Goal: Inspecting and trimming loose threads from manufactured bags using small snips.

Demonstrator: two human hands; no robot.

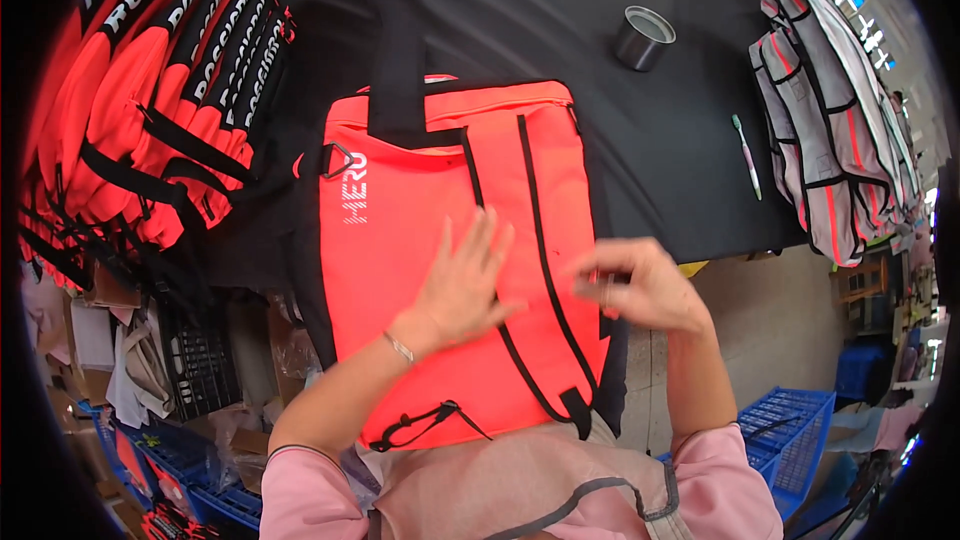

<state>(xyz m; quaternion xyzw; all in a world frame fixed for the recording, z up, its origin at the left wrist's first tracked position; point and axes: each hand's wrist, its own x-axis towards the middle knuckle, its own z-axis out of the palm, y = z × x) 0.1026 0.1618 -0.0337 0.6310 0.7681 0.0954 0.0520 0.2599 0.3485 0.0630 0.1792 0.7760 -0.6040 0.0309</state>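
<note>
A bright red-orange backpack (400,260) with black trim lies in front of me, its lower end against my body. My left hand (455,290) rests on its front panel, fingers spread, across a black zipper line. Just over the bag's right edge is my right hand (650,285), its thumb and fingers curled together and a little blurred. Whether something small is between them is hidden. A black strap (397,80) crosses the bag's top end. Near the lower left of the panel lies a thin black cord (430,420).
Stacked red bags (160,90) with black straps fill the left side. On the black-covered table (520,10) stand a dark tin (643,40) and, lower right, a toothbrush (747,158). Grey bag pieces (815,120) are piled at right. Blue crates (790,440) stand on the floor.
</note>
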